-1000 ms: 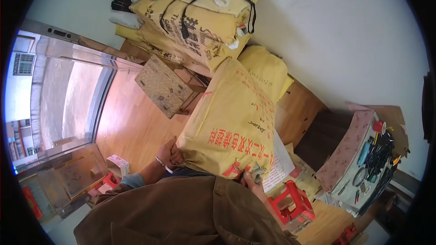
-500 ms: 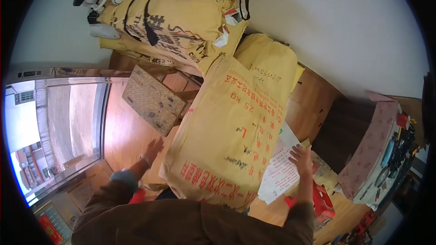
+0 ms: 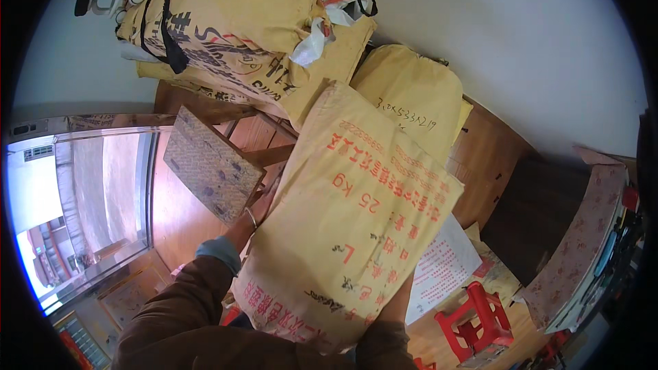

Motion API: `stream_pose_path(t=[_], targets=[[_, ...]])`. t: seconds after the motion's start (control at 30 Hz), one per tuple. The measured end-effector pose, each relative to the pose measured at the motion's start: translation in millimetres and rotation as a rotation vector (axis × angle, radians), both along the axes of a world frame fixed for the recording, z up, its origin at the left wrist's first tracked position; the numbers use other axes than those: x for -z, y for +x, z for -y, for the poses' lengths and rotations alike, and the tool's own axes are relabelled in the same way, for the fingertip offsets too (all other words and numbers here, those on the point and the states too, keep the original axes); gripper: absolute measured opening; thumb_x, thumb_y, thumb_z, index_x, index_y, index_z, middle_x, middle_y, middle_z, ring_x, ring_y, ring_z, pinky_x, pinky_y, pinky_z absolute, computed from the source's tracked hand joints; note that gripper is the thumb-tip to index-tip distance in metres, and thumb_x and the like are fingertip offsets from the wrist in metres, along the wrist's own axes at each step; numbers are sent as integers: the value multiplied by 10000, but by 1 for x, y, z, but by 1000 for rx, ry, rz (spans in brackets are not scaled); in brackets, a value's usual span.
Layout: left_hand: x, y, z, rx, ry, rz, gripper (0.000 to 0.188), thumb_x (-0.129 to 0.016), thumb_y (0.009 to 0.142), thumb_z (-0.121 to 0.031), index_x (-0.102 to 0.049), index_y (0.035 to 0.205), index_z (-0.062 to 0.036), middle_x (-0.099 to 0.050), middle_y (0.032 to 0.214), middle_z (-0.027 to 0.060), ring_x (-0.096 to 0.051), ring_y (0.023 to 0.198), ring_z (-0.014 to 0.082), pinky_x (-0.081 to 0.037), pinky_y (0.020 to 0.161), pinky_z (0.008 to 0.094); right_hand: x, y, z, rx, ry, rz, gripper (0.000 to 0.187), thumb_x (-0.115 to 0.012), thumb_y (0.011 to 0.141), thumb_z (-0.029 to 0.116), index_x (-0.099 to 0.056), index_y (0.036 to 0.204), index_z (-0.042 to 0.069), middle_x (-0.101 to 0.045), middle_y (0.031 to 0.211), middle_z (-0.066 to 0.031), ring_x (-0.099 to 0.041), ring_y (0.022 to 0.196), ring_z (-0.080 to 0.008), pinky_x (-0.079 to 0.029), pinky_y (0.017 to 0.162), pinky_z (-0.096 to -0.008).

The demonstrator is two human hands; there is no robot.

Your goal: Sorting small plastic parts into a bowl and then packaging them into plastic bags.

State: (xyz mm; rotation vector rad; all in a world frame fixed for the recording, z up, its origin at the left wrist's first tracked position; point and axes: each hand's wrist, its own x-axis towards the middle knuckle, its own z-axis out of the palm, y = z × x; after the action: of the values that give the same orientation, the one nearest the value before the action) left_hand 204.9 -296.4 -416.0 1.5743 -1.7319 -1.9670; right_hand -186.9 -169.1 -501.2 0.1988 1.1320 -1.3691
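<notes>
A large yellow-brown paper sack with red print and black handwriting lies in front of my body, its near end close to me. My left hand holds its left side, the fingers partly hidden by the sack's edge. On the right side my forearm goes in under the sack, and the right hand itself is covered by it. Another yellow sack is just beyond the far end. A wooden stool with a speckled top stands close to my left hand.
Bulging yellow sacks with black straps are piled at the far left by the wall. A printed white sheet and a red plastic stool are on the right. A cloth-edged table with tools stands farther right. The glass door is left.
Both hands were open and apart from the sack. My left hand has come onto its left side and my right has gone under its right side. The sack now sits tilted, its right far corner raised.
</notes>
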Motion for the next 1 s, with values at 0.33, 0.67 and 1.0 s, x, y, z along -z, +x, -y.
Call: stream_pose_path(t=[0.33,0.67,1.0], targets=[[13,-91,41,-38,116,15,770,-289,969,-624,-491,1345,17,-547,1301,205,-509,1210,281,-347,1058,327,-56,-57,90,51,-13,-210,667,-399,981,533,-430,1377,-3,-539,1313,-158,-549,1155,-256,-459,955,-388],[-47,-267,92,227,-909,292,841,-621,822,-497,-274,1466,-83,-162,1553,202,-184,1419,402,-147,1132,546,16,-91,90,146,90,-219,688,-396,981,544,-409,1392,-8,-510,1347,-172,-521,1191,-268,-432,986,-383],[11,-295,119,288,-936,399,897,-640,789,-488,-226,1491,-113,-83,1582,191,-61,1454,395,-47,1099,631,-15,-60,52,-85,497,-797,660,-528,946,396,-379,1392,-67,-485,1353,-228,-462,1258,-286,-346,1058,-365]])
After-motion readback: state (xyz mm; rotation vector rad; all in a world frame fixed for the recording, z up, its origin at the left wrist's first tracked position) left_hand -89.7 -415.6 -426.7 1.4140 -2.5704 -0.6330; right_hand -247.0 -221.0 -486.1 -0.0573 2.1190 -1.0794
